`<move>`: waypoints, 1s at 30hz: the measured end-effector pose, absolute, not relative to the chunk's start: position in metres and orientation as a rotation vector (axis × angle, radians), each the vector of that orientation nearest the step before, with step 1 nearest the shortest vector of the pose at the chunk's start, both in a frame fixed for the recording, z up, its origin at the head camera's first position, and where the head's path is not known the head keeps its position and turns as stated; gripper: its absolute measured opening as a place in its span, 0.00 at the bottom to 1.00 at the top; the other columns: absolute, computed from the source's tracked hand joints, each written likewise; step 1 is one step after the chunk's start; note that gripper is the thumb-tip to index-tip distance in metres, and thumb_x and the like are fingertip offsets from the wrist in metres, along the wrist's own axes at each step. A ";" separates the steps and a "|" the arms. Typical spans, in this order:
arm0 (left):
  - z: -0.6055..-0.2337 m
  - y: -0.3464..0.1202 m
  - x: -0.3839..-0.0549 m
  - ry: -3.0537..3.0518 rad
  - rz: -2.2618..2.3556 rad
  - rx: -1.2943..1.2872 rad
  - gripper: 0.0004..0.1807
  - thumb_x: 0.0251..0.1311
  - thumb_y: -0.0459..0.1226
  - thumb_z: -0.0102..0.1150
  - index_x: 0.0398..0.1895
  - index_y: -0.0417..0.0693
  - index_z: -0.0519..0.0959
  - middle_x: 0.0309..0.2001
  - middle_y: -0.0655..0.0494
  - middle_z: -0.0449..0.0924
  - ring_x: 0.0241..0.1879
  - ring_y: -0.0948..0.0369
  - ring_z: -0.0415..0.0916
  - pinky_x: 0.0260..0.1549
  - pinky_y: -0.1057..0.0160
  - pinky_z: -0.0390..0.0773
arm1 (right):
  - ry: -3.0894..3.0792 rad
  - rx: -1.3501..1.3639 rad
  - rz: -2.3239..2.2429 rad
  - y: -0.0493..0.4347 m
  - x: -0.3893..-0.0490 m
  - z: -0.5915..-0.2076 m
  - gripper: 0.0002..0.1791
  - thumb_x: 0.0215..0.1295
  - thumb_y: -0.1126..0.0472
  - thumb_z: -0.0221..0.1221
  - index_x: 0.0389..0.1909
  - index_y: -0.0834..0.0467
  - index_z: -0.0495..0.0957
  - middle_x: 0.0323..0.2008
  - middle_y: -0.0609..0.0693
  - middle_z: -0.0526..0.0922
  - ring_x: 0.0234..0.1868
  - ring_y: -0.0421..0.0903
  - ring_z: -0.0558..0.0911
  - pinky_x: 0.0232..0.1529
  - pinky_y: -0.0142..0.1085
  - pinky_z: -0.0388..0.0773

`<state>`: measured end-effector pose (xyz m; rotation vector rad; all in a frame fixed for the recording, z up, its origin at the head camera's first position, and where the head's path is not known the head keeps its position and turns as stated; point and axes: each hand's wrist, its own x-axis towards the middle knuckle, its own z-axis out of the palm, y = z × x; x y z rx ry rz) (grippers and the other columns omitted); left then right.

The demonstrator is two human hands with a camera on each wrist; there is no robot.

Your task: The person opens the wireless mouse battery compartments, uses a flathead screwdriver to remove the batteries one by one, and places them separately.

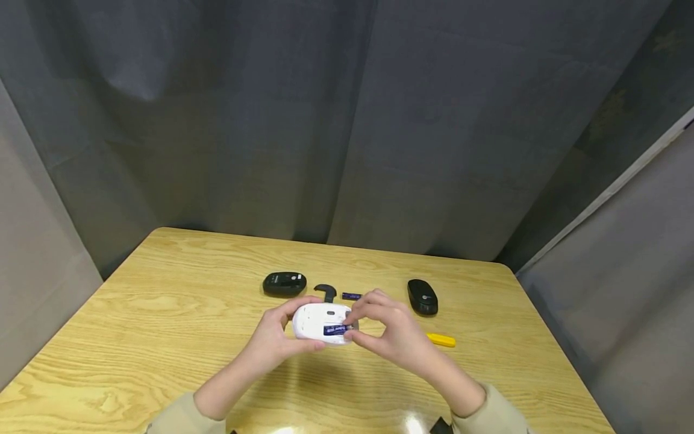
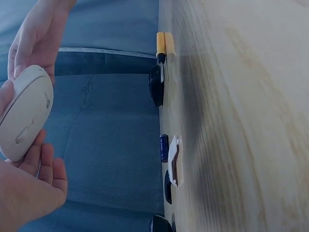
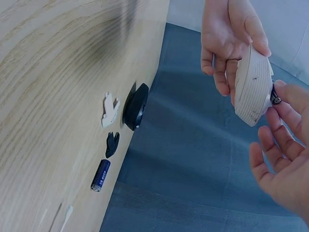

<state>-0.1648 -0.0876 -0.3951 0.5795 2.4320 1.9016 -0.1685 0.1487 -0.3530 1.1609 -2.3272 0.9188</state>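
My left hand point(image 1: 276, 334) grips a white computer mouse point(image 1: 308, 320) by its edges above the table, with the underside turned up. A dark blue battery point(image 1: 334, 330) lies at the mouse's uncovered compartment. My right hand point(image 1: 387, 328) pinches the battery's end with thumb and fingers, seen also in the right wrist view, where the battery point(image 3: 275, 96) sticks out at the mouse's side. In the left wrist view the smooth top of the white mouse point(image 2: 30, 113) shows. How deep the battery sits cannot be told.
On the wooden table point(image 1: 190, 289) are an upturned black mouse point(image 1: 284, 284), a black cover point(image 1: 327, 292), a loose blue battery point(image 1: 350, 296) and another black mouse point(image 1: 423, 297). A yellow-handled screwdriver point(image 1: 441, 339) lies at right. A white cover point(image 3: 110, 111) lies near the black one.
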 end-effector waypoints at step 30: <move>-0.391 -0.107 -0.176 2.576 1.831 0.475 0.38 0.35 0.43 0.79 0.56 0.58 0.75 0.52 0.63 0.78 0.49 0.57 0.71 0.50 0.54 0.67 | -2.209 1.005 0.940 0.169 -0.178 -0.349 0.09 0.47 0.62 0.71 0.30 0.50 0.84 0.29 0.39 0.83 0.33 0.37 0.77 0.32 0.30 0.76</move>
